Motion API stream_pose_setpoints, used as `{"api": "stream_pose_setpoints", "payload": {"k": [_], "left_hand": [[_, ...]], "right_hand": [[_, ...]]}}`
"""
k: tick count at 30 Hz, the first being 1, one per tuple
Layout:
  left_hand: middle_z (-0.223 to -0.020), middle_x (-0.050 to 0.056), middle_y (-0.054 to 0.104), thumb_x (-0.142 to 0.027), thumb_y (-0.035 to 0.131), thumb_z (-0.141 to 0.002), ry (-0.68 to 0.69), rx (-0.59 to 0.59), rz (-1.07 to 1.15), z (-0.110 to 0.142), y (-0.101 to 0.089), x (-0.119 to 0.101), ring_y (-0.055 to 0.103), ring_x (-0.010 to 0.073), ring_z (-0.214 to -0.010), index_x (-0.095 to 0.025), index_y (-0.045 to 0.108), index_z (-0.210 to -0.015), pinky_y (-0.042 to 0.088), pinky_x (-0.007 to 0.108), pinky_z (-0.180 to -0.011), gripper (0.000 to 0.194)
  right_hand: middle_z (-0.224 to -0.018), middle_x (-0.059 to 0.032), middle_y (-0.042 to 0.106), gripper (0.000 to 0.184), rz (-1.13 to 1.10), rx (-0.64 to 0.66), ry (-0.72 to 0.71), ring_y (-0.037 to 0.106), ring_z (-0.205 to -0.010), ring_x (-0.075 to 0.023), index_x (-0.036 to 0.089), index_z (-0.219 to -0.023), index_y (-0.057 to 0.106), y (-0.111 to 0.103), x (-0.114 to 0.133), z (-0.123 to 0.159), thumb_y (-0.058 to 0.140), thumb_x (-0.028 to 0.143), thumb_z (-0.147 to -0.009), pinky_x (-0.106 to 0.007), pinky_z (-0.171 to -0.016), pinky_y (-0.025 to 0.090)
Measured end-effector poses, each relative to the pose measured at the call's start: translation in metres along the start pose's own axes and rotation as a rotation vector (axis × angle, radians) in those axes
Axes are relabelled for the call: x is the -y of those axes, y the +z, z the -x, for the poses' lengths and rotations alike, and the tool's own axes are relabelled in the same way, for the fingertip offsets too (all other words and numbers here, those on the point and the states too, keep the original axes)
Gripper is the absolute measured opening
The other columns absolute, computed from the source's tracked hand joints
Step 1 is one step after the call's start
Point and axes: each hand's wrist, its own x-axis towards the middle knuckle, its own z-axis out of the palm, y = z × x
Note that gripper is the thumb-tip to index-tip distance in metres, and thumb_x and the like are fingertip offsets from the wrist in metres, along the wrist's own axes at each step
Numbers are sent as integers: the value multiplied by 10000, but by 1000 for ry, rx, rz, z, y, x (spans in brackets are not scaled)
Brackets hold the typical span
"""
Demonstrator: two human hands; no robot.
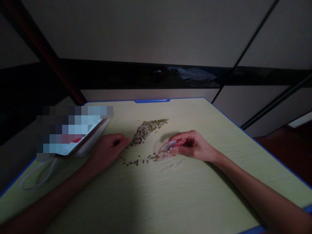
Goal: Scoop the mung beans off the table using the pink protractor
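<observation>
The right hand (195,146) pinches clear plastic (168,147) beside loose seeds (145,130), needing care; the left hand's (107,149) grip I can't make out.

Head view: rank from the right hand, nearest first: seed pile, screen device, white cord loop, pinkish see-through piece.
From the right hand:
1. Pinkish see-through piece: in its fingers
2. Seed pile: left of it, mid-table
3. Screen device: left side
4. White cord loop: far left, near edge
</observation>
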Motion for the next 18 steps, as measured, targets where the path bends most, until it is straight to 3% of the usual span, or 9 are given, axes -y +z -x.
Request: {"api": "stream_pose_setpoints", "payload": {"k": [18], "left_hand": [[-458, -72, 288, -502, 404, -695, -1, 2, 19, 0, 1, -2, 316, 109, -468, -210, 319, -457, 246, 251, -494, 386]], "right_hand": [[-630, -23, 660, 202, -15, -47, -10, 595, -555, -111, 107, -861, 677, 3, 1, -2, 687, 155, -666, -231, -528, 466]]}}
